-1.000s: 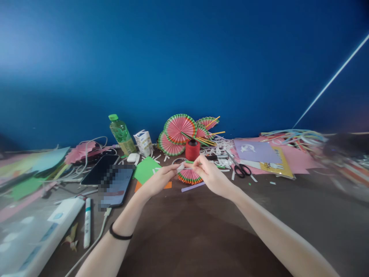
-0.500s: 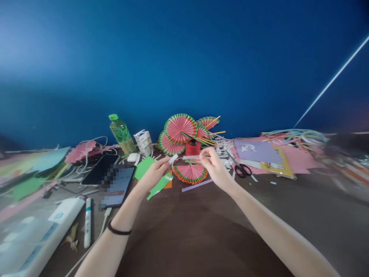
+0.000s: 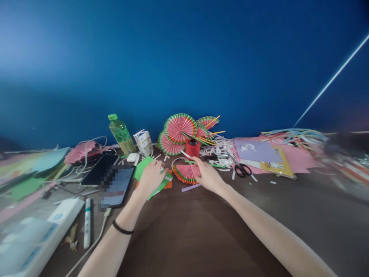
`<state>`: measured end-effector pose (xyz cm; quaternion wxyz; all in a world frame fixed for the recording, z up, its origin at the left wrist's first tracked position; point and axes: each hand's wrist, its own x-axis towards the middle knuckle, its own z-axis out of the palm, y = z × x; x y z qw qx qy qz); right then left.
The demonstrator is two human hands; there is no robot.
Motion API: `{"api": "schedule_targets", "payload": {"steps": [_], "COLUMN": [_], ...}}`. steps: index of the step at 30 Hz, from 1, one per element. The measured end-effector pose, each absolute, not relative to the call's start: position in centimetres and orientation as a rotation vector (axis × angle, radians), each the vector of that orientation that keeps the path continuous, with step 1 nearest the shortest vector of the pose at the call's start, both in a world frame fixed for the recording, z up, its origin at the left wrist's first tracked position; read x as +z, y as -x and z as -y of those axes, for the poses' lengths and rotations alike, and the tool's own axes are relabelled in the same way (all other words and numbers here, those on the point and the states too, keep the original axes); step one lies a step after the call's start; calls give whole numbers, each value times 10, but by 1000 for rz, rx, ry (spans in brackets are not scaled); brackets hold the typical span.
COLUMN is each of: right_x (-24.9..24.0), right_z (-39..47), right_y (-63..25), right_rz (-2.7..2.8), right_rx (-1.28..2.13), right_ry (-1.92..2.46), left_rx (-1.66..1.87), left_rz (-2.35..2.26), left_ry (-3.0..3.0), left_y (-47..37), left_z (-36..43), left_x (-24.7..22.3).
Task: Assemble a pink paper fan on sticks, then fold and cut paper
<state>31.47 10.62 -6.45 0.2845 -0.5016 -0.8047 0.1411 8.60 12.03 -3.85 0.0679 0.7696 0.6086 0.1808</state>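
Note:
My left hand (image 3: pixel 152 176) lies on the table over green paper pieces (image 3: pixel 145 167), fingers curled near a small white strip. To its right, my right hand (image 3: pixel 208 176) rests against a half-open pink, green-edged paper fan (image 3: pixel 186 172) lying flat on the brown table, its fingers touching the fan's right side. A purple paper strip (image 3: pixel 190 187) lies just in front of the fan. A red thread spool (image 3: pixel 192 148) stands right behind the fan.
Two phones (image 3: pixel 111 178) lie to the left, with a green bottle (image 3: pixel 121 134), a small carton (image 3: pixel 143 142) and cables behind. Finished paper fans (image 3: pixel 179 129) lean on the blue wall. Black scissors (image 3: pixel 242 168), paper scraps and coloured sheets (image 3: pixel 256 151) fill the right.
Both hands came down from holding a thin stick and white strip in the air to the table. The fan now lies flat under my right fingers.

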Motion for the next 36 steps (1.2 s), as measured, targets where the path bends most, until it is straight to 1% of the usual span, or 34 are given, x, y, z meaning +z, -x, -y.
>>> {"api": "schedule_targets", "payload": {"steps": [5, 11, 15, 19, 28, 33, 36], "right_x": [-66, -61, -54, -49, -37, -33, -31], "right_z": [-106, -105, -102, -99, -88, -85, -86], "right_y": [-313, -311, -309, -305, -293, -291, -293], "right_rz": [2101, 1990, 1884, 1717, 1461, 1352, 1348], "right_rx": [512, 483, 560, 763, 1066, 1183, 1180], "right_ry": [1187, 959, 858, 778, 657, 633, 653], "left_rx": [746, 933, 880, 733, 823, 992, 1074], "left_rz": [-1568, -1311, -1131, -887, -708, -851, -886], "left_ry": [-2117, -1712, -1429, -1267, -1248, -1492, -1576], "left_y": [-98, -100, -98, -99, -120, -132, -137], "left_z": [-117, -117, -112, -102, -91, -87, -84], "left_x": [-33, -26, -19, -11, -24, -24, -18]}}
